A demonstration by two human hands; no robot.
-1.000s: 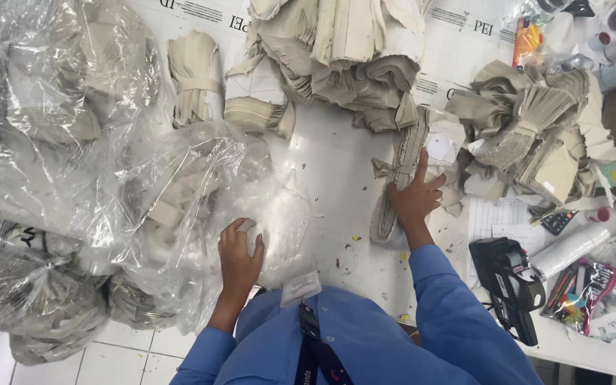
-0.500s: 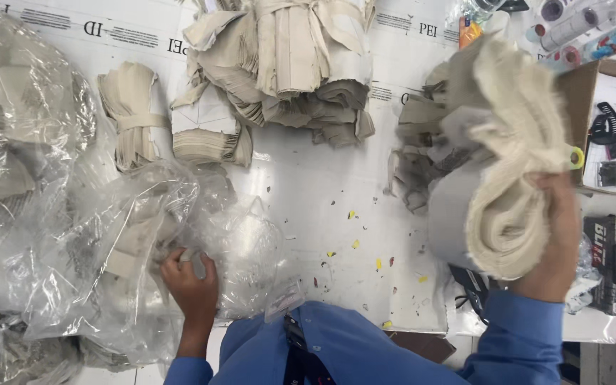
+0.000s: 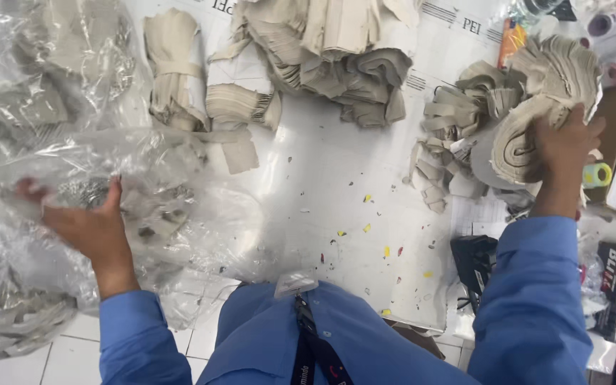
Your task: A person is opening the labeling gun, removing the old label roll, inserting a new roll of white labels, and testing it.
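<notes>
**Fabric bundle lifted at the right, clear bag held at the left**

The fabric bundle [image 3: 529,135], a thick fanned stack of beige cut pieces, is up off the desk [image 3: 336,185] at its right side, above a loose heap of similar folded strips [image 3: 450,142]. The right hand [image 3: 565,153] has its grip closed around the bundle's lower edge, fingers wrapped over the far side and the blue sleeve [image 3: 529,299] running down toward the camera.

The left hand [image 3: 83,224] is at the left side, its grip partly open with fingers spread and thumb raised, pressed into a clear plastic bag [image 3: 180,199] that billows across the desk's near edge. Whether the fingers actually pinch the film cannot be told through the glare. More filled plastic bags [image 3: 44,78] lie crumpled behind and below it.

At the back of the desk sit 2 tied beige bundles [image 3: 172,71] and a large pile of stacked pieces [image 3: 336,50]. Small coloured scraps [image 3: 365,228] dot the white surface. A yellow tape roll [image 3: 597,175] lies just beside the right hand.
</notes>
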